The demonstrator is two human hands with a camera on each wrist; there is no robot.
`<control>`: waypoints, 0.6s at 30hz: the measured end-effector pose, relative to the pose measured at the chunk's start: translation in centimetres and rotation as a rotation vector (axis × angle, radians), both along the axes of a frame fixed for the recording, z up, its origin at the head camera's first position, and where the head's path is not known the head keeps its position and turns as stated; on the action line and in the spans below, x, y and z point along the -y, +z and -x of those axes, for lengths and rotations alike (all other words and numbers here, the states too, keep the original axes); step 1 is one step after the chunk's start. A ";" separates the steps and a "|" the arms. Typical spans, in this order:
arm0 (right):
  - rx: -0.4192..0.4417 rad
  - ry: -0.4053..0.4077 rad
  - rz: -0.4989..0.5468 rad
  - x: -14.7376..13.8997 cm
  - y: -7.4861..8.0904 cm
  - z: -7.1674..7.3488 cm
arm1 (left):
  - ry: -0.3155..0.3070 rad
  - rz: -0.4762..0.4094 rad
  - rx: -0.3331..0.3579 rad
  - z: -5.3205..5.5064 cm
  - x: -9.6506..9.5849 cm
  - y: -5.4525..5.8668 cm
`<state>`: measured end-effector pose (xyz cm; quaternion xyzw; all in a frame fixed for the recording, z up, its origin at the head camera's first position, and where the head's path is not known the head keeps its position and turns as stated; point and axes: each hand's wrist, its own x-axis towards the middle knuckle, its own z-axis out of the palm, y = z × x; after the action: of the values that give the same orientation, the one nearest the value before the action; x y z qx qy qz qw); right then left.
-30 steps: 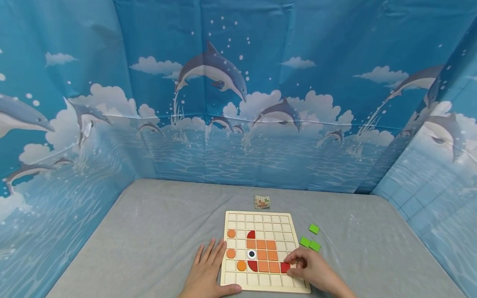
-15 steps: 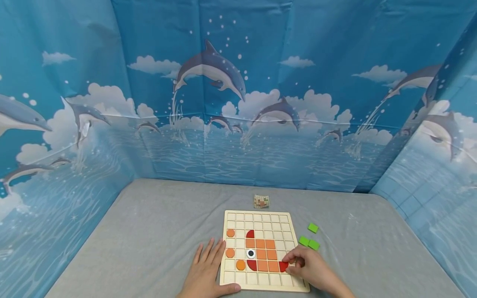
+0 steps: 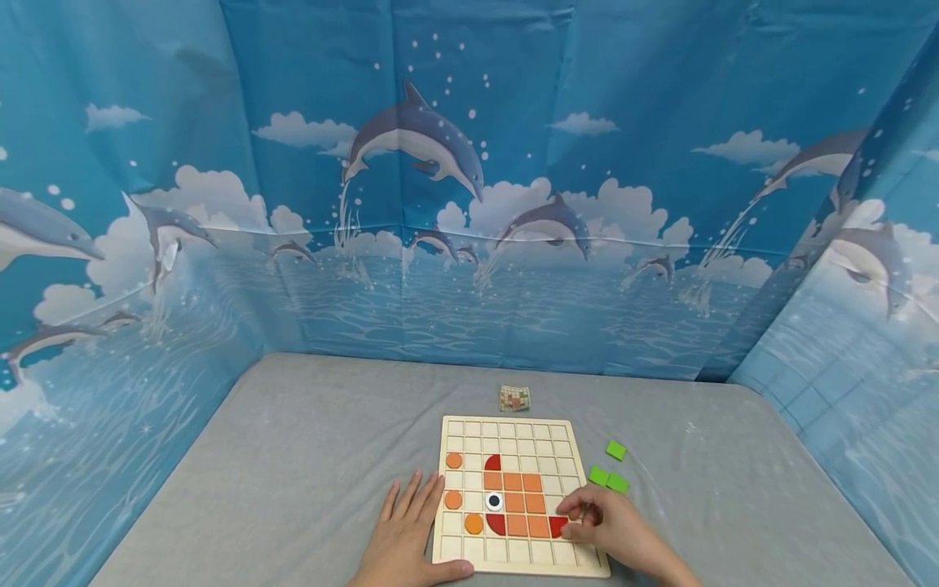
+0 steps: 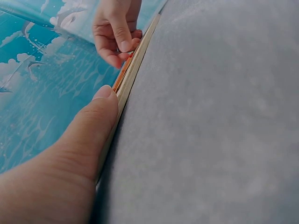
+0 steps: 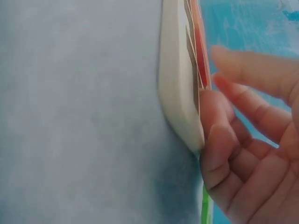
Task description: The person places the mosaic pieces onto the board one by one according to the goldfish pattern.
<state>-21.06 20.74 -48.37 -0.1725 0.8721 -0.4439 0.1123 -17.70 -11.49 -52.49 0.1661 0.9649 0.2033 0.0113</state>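
Note:
A square wooden grid board [image 3: 552,426] lies on the grey cloth, with orange squares and discs, red quarter-round tiles and a black-and-white eye disc in its cells. My left hand [image 3: 402,530] rests flat at the board's left edge, fingers spread, its thumb [image 4: 96,116] along the near rim. At the lower right of the pattern lies a red tile [image 3: 557,527], level in its cell beside an orange square. Over it hovers my right hand [image 3: 612,526], thumb and index finger parted around the tile, the other fingers loosely curled. In the right wrist view the fingertips stand slightly off the tile.
Several loose green square tiles [image 3: 617,482] lie right of the board, just beyond my right hand. Behind the board is a small pattern card [image 3: 514,398]. A blue dolphin-print curtain [image 3: 455,310] encloses the grey cloth surface [image 3: 315,456] at the back and sides.
The red tile, earlier between my right fingertips and slightly tilted, now lies flat in its cell, and the fingers have loosened from it. My left hand stays put.

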 end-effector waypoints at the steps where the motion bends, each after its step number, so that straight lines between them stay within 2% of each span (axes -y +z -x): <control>1: -0.002 0.003 0.011 -0.2 0.0 0.1 | 0.001 -0.001 -0.002 0.0 0.0 0.0; 4: -0.011 -0.019 0.040 -0.7 -0.1 0.4 | 0.000 -0.003 -0.009 0.0 0.0 0.0; 7: -0.029 -0.075 0.029 -1.2 0.0 0.8 | 0.000 0.000 -0.011 0.0 0.0 0.0; 14: -0.072 -0.258 -0.086 -1.9 0.2 1.7 | -0.001 -0.005 -0.008 0.0 0.1 -0.2; 18: -0.119 -0.328 -0.159 -2.2 0.3 2.1 | -0.004 -0.006 -0.002 0.1 0.1 -0.3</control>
<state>-23.20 22.92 -48.04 -0.0449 0.9260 -0.3748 -0.0001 -17.80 -11.58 -52.75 0.1684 0.9640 0.2058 0.0103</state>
